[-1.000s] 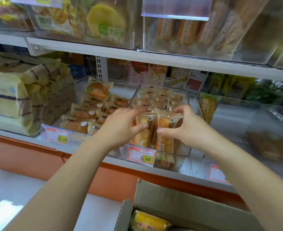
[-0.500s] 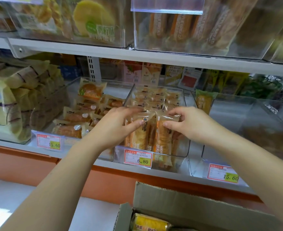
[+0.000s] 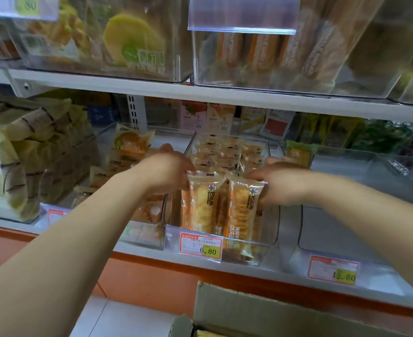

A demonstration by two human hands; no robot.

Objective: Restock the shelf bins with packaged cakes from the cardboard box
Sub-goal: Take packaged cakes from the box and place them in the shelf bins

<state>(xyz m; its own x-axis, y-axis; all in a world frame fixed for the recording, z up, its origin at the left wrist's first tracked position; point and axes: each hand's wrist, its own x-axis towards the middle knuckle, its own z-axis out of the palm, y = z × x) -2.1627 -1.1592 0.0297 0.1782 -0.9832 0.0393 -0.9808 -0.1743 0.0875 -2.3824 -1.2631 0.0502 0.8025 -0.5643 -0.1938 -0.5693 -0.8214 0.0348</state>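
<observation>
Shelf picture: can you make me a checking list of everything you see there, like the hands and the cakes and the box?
Surface: white shelf carrying clear bins.
Job's things: two upright cake packs at the front of the middle bin, more rows behind; cardboard box open below.
Clutter: price tag reading 6.80 on that bin.
Grippers: left hand holds the left pack's top; right hand grips the right pack's side.
Cables: nothing seen.
Surroundings: left bin of other cakes, upper shelf with blurred bread bins.
</observation>
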